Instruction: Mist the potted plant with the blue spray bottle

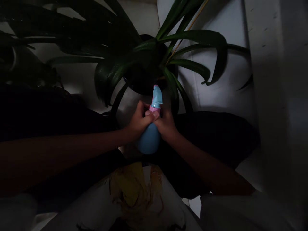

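Note:
A blue spray bottle (pixel 148 140) with a pink collar and a light blue spray head (pixel 157 97) is held between both hands in the middle of the view. My left hand (pixel 141 119) wraps its neck from the left, and my right hand (pixel 166 123) closes round it from the right. The thumbs meet at the front, just below the collar. Most of the fingers are hidden behind the bottle. Beyond the spray head stands a potted plant (pixel 204 38) with long, drooping green leaves, some with shiny specks. Its dark pot (pixel 137 84) is partly covered by leaves.
Pale tiled wall (pixel 223 96) and floor lie behind and right of the plant. A light upright surface (pixel 276 96) runs along the right edge. More dark foliage (pixel 29 67) fills the left. My dark-clothed knees flank the bottle. The light is dim.

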Tool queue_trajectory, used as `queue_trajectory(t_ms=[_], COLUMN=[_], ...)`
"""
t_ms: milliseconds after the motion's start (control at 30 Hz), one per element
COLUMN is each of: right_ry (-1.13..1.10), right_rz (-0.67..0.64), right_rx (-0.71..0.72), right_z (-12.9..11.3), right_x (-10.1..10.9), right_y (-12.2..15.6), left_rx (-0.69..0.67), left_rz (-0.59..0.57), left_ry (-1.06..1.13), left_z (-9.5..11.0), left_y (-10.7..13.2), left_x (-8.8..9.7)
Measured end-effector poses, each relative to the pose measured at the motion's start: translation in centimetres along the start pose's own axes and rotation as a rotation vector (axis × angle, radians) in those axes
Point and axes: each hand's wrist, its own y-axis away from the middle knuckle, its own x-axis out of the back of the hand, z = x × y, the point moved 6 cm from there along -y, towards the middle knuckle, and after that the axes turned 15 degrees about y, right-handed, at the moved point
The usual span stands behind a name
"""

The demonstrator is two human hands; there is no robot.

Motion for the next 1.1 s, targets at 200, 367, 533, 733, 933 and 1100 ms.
queue_trajectory(t_ms=[200,367,533,733,933,1100], right_ry=[-0.05,-0.093,0.0,-0.003,-0.018,-0.036], right_rz=[0.025,0.079,0.148,0.183,0.147,0.166], right_rx=[0.024,-0.072,-0.079,-0.054,-0.15,-0.133], right_z=[-0.2,0.7,1.4,0.9,1.4,1.5], right_x=[0.9,2.4,4.0,5.1,5.8,6.2], right_y=[-0.2,-0.3,-0.1,-0.4,-0.8,-1.0], left_rx=[-0.03,-0.007,0.007,0.02,0.017,0.067], left_rz=[-0.122,-0.222,-0.078,-0.091,-0.08,-0.077], left_ry=[0.057,0.005,-0.139,-0.119,-0.177,-0.244], left_z=[1.0,1.2,0.3,0.0,0.7,1.2], left_y=[-1.1,-2.2,-2.4,-2.9,-3.2,-3.5], left_x=[-1.5,-3.5,-4.1,-5.3,-6.1,-6.7])
